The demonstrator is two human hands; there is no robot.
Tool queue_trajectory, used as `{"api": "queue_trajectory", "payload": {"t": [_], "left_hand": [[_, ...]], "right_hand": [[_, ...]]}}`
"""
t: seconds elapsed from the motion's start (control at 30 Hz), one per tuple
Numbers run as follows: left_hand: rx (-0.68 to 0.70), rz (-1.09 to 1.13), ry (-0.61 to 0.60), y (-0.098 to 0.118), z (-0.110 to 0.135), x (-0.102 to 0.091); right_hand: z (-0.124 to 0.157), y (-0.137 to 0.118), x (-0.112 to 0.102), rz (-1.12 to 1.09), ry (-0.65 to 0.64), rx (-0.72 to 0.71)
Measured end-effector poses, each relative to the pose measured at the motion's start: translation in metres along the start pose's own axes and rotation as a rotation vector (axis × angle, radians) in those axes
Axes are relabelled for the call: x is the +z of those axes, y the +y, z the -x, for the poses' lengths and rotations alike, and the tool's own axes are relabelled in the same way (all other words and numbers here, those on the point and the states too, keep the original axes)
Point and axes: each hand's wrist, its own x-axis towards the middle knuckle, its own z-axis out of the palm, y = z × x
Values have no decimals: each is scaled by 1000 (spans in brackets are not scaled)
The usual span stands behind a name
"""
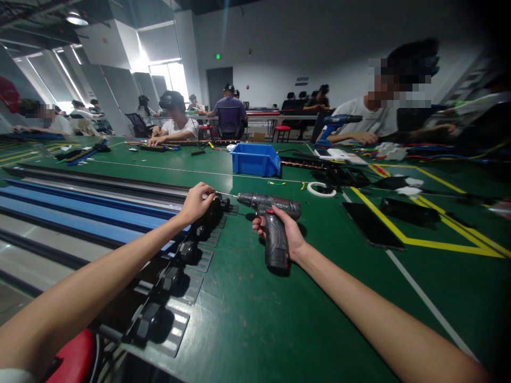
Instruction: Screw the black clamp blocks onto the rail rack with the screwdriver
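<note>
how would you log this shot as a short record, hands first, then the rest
right hand: holds the black drill by its grip
left hand: near the tip of the drill bit; whether it holds anything is unclear
long strips: blue and grey, lying at left
dark fittings: in a row along the strips' ends
table: green, yellow-marked
blue bin: on the table, beyond the drill

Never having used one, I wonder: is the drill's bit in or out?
In: a slim metal bit projects from the front of the drill, toward the left hand.
</note>
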Motion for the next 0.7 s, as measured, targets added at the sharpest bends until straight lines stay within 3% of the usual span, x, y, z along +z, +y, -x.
{"api": "queue_trajectory", "payload": {"t": [0.7], "left_hand": [[25, -20, -2, -4, 0, 2]], "right_hand": [[-1, -1, -3, 53, -32, 49]]}}
